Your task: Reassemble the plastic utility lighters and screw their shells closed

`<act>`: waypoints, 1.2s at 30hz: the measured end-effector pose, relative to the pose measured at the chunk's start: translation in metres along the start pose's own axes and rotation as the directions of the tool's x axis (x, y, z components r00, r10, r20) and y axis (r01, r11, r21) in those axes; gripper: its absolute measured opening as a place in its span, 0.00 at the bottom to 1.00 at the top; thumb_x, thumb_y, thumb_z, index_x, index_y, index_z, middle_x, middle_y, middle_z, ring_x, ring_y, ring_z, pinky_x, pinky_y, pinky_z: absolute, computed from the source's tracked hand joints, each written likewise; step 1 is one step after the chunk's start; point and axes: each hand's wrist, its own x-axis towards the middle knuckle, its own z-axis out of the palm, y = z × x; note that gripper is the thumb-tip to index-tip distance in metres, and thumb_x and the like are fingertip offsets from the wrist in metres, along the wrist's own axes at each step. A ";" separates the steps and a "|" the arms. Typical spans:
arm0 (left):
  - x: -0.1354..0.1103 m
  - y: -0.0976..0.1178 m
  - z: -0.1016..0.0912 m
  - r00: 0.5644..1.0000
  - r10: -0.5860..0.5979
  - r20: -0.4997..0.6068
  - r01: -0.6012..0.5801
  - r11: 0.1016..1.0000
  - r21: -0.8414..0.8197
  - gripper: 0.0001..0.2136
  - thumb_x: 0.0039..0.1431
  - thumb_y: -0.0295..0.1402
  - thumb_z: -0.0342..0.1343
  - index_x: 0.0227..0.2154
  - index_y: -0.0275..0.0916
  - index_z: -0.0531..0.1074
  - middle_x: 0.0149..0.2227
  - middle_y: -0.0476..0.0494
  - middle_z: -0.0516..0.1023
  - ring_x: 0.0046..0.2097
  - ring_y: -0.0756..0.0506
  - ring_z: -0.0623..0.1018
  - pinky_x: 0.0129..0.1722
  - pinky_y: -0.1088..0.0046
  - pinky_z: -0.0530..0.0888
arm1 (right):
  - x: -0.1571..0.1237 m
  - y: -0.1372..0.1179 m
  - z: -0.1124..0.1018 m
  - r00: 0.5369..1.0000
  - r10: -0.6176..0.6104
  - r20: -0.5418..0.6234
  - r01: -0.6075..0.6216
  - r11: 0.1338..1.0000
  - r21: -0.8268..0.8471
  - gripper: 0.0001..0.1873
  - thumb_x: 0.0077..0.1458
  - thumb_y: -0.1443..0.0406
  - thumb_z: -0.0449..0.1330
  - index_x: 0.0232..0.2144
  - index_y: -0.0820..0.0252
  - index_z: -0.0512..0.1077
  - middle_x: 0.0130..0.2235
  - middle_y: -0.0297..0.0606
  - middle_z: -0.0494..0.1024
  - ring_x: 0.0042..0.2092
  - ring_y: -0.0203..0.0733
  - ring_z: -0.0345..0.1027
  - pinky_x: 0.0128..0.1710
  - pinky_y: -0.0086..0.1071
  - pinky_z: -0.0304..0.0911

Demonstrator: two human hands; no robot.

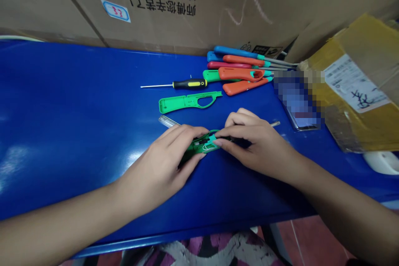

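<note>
An opened green lighter body point(199, 146) lies on the blue table point(77, 104) between my hands. My left hand point(170, 160) is closed around its left end and pins it to the table. My right hand point(254, 143) pinches the teal trigger piece point(213, 137) at its middle with thumb and forefinger. Its metal nozzle tip point(275, 124) pokes out past my right hand. A clear tube point(166, 121) rests just beyond my left fingers. The matching green shell half point(188, 102) lies separately a little farther back.
A black and yellow screwdriver point(187, 84) lies behind the shell. Several long lighters point(243, 68) in orange, blue, red and green are heaped at the back. Cardboard boxes point(187, 4) line the back edge. A phone point(297, 99) and a taped parcel point(358, 87) sit at right.
</note>
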 end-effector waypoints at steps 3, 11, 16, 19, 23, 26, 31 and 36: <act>0.001 0.001 0.000 1.000 0.005 -0.010 -0.005 1.000 -0.004 0.15 0.67 0.28 0.57 0.55 0.39 0.66 0.50 0.46 0.77 0.50 0.48 0.76 0.52 0.73 0.73 | 0.000 -0.002 0.005 0.999 0.022 -0.025 -0.021 1.000 0.023 0.06 0.63 0.65 0.63 0.38 0.62 0.79 0.34 0.38 0.73 0.38 0.41 0.63 0.40 0.37 0.60; 0.000 0.002 0.000 1.000 -0.010 0.005 0.010 1.000 -0.021 0.15 0.68 0.28 0.57 0.56 0.39 0.66 0.51 0.43 0.76 0.51 0.46 0.76 0.52 0.70 0.73 | 0.001 -0.002 0.011 0.989 0.110 -0.099 -0.098 0.988 0.117 0.01 0.60 0.68 0.65 0.34 0.59 0.78 0.30 0.33 0.72 0.35 0.38 0.63 0.39 0.37 0.60; 0.000 0.002 0.000 1.000 0.000 0.004 0.000 1.000 -0.019 0.14 0.67 0.27 0.56 0.54 0.38 0.66 0.51 0.43 0.76 0.51 0.46 0.76 0.52 0.70 0.73 | 0.002 -0.002 0.016 0.978 0.167 -0.123 -0.146 0.976 0.163 0.04 0.59 0.68 0.66 0.31 0.57 0.78 0.28 0.32 0.70 0.34 0.38 0.63 0.38 0.36 0.58; 0.000 0.003 0.001 1.000 0.000 0.006 0.000 1.000 -0.015 0.14 0.68 0.27 0.55 0.55 0.38 0.66 0.51 0.43 0.76 0.52 0.46 0.75 0.52 0.70 0.72 | 0.002 -0.003 0.016 0.976 0.179 -0.123 -0.157 0.973 0.171 0.05 0.58 0.68 0.66 0.29 0.57 0.78 0.27 0.31 0.70 0.34 0.38 0.63 0.38 0.36 0.57; 0.000 0.003 0.000 1.000 -0.002 0.008 0.002 1.000 0.009 0.15 0.68 0.27 0.56 0.56 0.39 0.66 0.51 0.43 0.75 0.53 0.45 0.75 0.54 0.69 0.71 | 0.002 -0.005 0.015 0.978 0.171 -0.117 -0.151 0.974 0.167 0.05 0.58 0.69 0.66 0.29 0.58 0.78 0.27 0.31 0.70 0.34 0.37 0.63 0.38 0.37 0.56; 0.000 0.003 0.000 1.000 0.000 0.007 0.000 1.000 0.019 0.14 0.68 0.27 0.55 0.55 0.39 0.66 0.52 0.44 0.76 0.52 0.46 0.75 0.53 0.69 0.72 | 0.002 -0.005 0.014 0.980 0.165 -0.116 -0.145 0.976 0.162 0.05 0.59 0.69 0.66 0.30 0.59 0.78 0.28 0.32 0.71 0.34 0.37 0.63 0.38 0.37 0.56; 0.000 0.002 0.000 1.000 0.000 0.009 0.000 1.000 0.014 0.14 0.69 0.28 0.54 0.55 0.39 0.66 0.52 0.42 0.76 0.52 0.45 0.75 0.53 0.68 0.72 | 0.002 -0.004 0.014 0.983 0.151 -0.105 -0.135 0.979 0.150 0.04 0.59 0.69 0.66 0.31 0.59 0.78 0.28 0.32 0.72 0.34 0.38 0.63 0.38 0.37 0.55; -0.001 0.002 0.000 1.000 0.008 0.003 -0.008 1.000 0.028 0.15 0.69 0.27 0.54 0.56 0.39 0.66 0.52 0.41 0.76 0.53 0.44 0.75 0.54 0.66 0.72 | 0.002 -0.007 0.014 0.982 0.129 -0.140 -0.119 0.990 0.078 0.05 0.60 0.67 0.66 0.30 0.57 0.79 0.28 0.31 0.73 0.34 0.38 0.63 0.38 0.38 0.53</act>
